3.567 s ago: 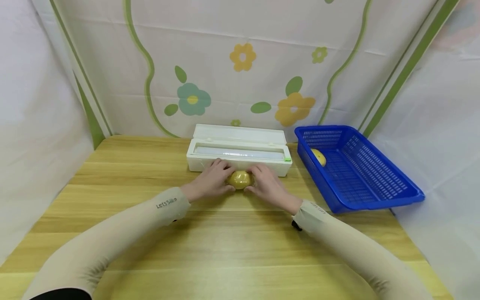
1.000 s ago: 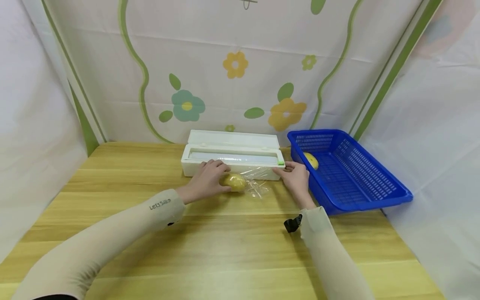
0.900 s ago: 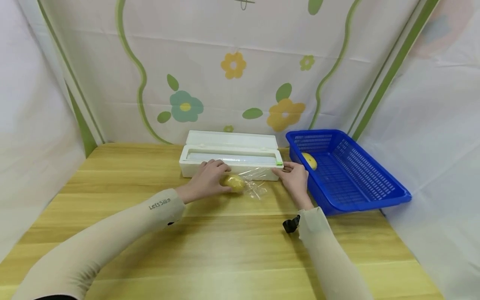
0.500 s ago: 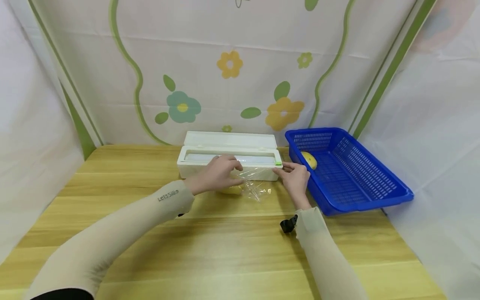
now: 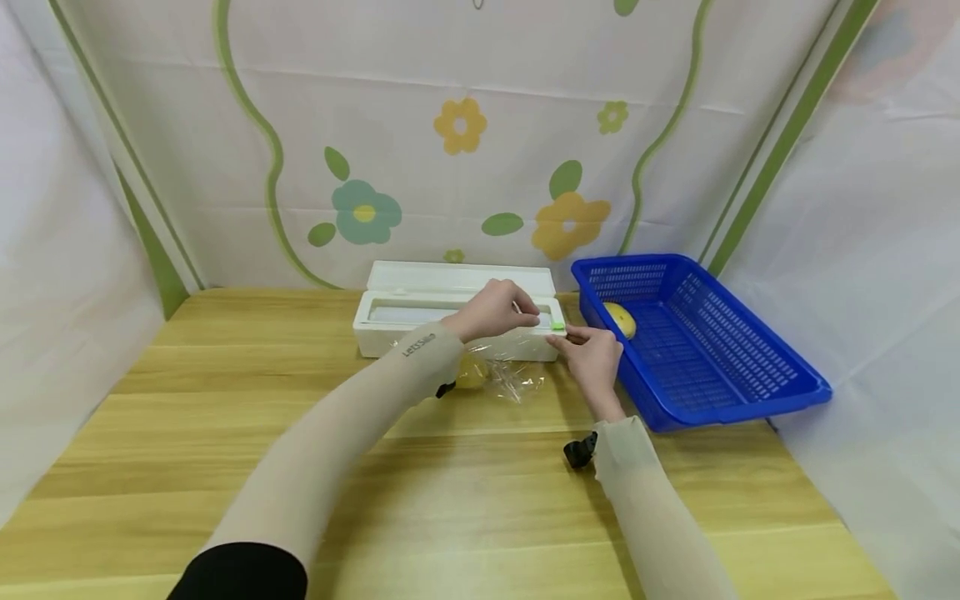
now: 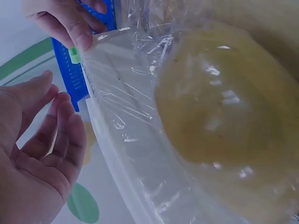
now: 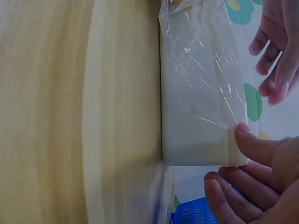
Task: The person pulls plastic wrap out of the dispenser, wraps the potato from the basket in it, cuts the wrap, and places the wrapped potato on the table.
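Note:
My left hand (image 5: 491, 312) hovers over the right part of a white cling film dispenser (image 5: 372, 340), beside its green slider (image 5: 557, 327). In the left wrist view its fingers (image 6: 65, 135) curl loosely, with nothing between them. My right hand (image 5: 592, 363) holds the dispenser's right end, thumb at the film's edge and fingers round the end face. Clear cling film (image 5: 517, 380) hangs from the front edge, crumpled over a yellow oval piece of produce (image 5: 474, 372). In the head view my left forearm partly hides that piece.
The dispenser's lid (image 5: 461, 277) stands raised behind it, near a flowered cloth wall (image 5: 420, 75). A blue basket (image 5: 701, 358) sits to the right, close to my right hand, with another yellow piece (image 5: 621, 320) inside. Everything rests on a wooden table (image 5: 450, 500).
Both hands first held the wrapped yellow piece. My right hand moved to the dispenser's right end and stayed there. My left hand then let the piece go and moved right, over the dispenser.

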The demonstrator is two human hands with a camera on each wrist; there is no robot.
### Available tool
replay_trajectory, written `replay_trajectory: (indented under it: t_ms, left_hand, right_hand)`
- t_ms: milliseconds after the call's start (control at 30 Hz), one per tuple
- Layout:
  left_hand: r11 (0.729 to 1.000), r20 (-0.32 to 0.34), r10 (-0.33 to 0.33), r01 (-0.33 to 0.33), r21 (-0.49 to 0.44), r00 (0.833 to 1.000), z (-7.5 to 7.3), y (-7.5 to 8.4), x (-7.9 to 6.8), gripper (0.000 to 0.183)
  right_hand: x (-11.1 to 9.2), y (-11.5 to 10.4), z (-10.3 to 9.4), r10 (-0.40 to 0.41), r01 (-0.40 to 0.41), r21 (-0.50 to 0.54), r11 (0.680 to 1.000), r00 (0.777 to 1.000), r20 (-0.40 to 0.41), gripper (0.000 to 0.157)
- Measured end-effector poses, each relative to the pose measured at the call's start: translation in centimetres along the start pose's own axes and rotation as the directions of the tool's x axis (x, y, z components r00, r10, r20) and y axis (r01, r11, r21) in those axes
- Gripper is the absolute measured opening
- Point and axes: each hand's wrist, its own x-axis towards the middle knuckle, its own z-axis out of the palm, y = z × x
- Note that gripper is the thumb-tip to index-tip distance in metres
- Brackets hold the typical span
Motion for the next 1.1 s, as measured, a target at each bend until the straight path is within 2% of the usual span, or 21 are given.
replay_trajectory:
  t_ms: [200,500,667,933,1100]
  left_hand:
    - [0.999,-0.015,0.006,-0.006,0.048,1.0,1.6,0.6,1.6,0.013]
    - [0.995,-0.041,-0.093,0.094,0.031,0.995,3.9,1.1,2.5,0.01]
    - [0.994,-0.05,-0.103,0.104,0.032,0.993,4.2,1.2,2.7,0.011]
    - [0.992,-0.059,-0.119,0.121,0.039,0.991,4.2,0.5,2.8,0.011]
    - [0.992,-0.041,-0.101,0.104,0.074,0.994,3.8,0.3,2.7,0.01]
  right_hand:
    - [-0.1,-0.1,-0.1,-0.034,0.034,-0.02,0.999,0.999,-0.013,0.034]
    - [-0.1,0.4,-0.4,-0.028,0.028,-0.016,0.999,0.999,-0.027,0.035]
    - [0.0,0.6,-0.4,-0.032,0.032,-0.019,0.999,0.999,-0.03,0.035]
    - [0.2,0.3,-0.3,-0.042,0.042,-0.019,0.999,0.999,0.01,0.03]
    - [0.4,0.3,-0.2,-0.059,0.059,-0.013,0.998,0.998,0.025,0.034]
